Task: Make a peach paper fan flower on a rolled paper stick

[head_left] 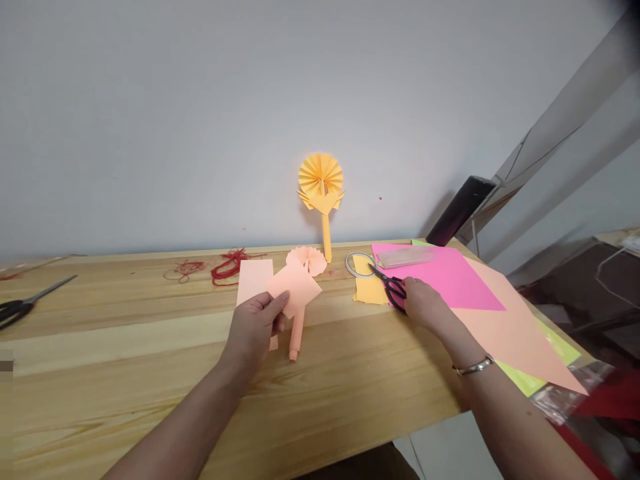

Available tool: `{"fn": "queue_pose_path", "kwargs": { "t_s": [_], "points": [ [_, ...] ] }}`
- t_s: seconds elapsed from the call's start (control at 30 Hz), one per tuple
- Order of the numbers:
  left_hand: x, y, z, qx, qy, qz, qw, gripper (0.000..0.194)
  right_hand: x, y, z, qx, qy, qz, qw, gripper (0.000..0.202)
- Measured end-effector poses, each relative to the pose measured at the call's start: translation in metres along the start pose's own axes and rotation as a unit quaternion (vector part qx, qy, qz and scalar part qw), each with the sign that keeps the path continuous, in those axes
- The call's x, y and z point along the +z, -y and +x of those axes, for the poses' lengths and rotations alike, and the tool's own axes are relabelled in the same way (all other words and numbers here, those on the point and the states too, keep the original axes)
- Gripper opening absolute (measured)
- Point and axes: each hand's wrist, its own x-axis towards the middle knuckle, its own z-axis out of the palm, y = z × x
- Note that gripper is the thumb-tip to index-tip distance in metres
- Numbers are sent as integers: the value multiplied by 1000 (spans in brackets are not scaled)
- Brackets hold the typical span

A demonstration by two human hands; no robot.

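Note:
My left hand pinches a small salmon-pink paper square between thumb and fingers, in front of a pink pleated paper fan with a rolled paper stem. Under and beside that hand lies a pale pink paper strip on the table. To the right, my right hand has its fingers closed at the black handles of a pair of scissors. The blades point left, over a torn piece of yellow paper and close to a roll of tape.
A yellow paper fan leans upright against the wall. Red yarn lies back left, other scissors far left. Magenta sheets and peach sheets cover the right, under a clear packet. A black cylinder leans behind.

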Motion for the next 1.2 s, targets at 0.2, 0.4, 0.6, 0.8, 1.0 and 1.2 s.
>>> {"fn": "queue_pose_path", "kwargs": {
  "t_s": [0.2,0.4,0.6,0.8,1.0,1.2],
  "points": [
    [1,-19,-18,-49,25,-45,997,35,-1,-3,-3,-6,-3,-22,1000,26],
    [-4,-14,-32,-79,40,-32,996,35,-19,3,-24,-62,-32,48,996,12],
    [-10,0,-18,-61,12,-118,991,36,-5,45,-53,-173,93,375,906,17],
    [-15,6,-17,-79,26,-161,983,36,-5,75,-65,-219,255,561,757,44],
    [-17,6,-15,-76,8,-194,978,37,-26,77,-50,-384,237,524,722,64],
    [-20,7,-10,-84,-18,-225,971,38,-17,77,-54,-416,300,500,697,67]
  ]
}}
